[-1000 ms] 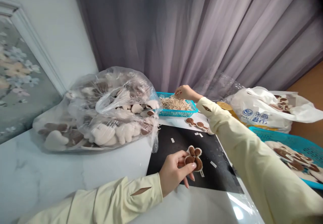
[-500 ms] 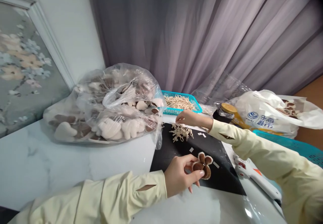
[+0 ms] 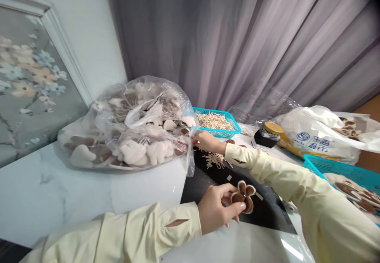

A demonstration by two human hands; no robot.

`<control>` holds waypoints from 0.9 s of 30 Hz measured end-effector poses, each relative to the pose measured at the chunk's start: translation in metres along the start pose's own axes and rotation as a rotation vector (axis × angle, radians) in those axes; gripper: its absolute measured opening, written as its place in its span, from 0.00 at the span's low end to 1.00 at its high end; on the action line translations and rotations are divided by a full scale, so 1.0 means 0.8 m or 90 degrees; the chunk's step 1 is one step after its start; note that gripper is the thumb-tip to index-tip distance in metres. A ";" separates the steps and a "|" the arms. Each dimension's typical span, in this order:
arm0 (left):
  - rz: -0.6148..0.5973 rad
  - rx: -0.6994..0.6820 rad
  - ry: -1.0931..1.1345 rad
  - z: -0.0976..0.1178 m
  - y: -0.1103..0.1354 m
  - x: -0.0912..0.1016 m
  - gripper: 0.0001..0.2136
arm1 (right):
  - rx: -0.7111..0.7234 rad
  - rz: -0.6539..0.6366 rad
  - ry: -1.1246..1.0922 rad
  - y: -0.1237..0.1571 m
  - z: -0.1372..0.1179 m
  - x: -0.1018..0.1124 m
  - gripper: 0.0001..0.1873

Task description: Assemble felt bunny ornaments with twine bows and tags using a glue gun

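Note:
My left hand (image 3: 218, 207) pinches a brown flower-shaped fabric piece (image 3: 244, 197) with fuzzy white edges over the black mat (image 3: 202, 193). My right hand (image 3: 208, 141) reaches to the right edge of the clear plastic bag (image 3: 142, 124), its fingers drawn together; whatever they grip is too small or hidden. Fuzzy white and brown pieces fill that bag. Just below the right wrist lies a small heap of cream looped cords (image 3: 215, 160), partly covered by the sleeve.
Behind stands a blue basket (image 3: 234, 122) of cream cords. Rightward are a gold-lidded jar (image 3: 271, 130), a printed white bag (image 3: 317, 132) and another blue basket (image 3: 314, 163) with brown-and-white pieces. Small white tags (image 3: 229, 177) lie on the mat. A purple-grey curtain (image 3: 213, 49) hangs behind.
My right hand has moved left from above the cord heap to the clear bag's edge. The left hand still holds the flower piece. The view has shifted slightly, showing more of the right basket.

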State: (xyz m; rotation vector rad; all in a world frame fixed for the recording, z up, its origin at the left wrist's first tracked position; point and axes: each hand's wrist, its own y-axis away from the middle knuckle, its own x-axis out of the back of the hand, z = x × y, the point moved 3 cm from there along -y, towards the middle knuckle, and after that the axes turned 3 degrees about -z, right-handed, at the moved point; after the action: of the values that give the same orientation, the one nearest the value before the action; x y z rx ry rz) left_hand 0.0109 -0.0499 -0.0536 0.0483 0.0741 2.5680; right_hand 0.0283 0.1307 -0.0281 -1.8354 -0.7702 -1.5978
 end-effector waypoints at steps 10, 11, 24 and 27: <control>-0.007 -0.004 0.035 -0.006 -0.003 -0.001 0.11 | -0.008 -0.027 -0.087 0.043 0.024 0.029 0.06; -0.007 -0.006 0.038 -0.007 -0.003 -0.001 0.11 | -0.013 -0.019 -0.101 0.049 0.025 0.034 0.04; -0.010 -0.033 0.174 -0.004 -0.010 -0.001 0.15 | -0.236 0.306 -0.538 0.298 -0.023 0.082 0.07; -0.034 -0.004 0.186 0.002 -0.009 -0.006 0.17 | -0.309 0.384 -0.645 0.335 -0.063 0.052 0.05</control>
State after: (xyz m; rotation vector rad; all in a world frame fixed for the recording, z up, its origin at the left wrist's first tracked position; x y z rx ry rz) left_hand 0.0187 -0.0465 -0.0523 -0.3275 0.1749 2.5042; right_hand 0.1996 -0.0833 0.0046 -2.8915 -0.1165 -0.4098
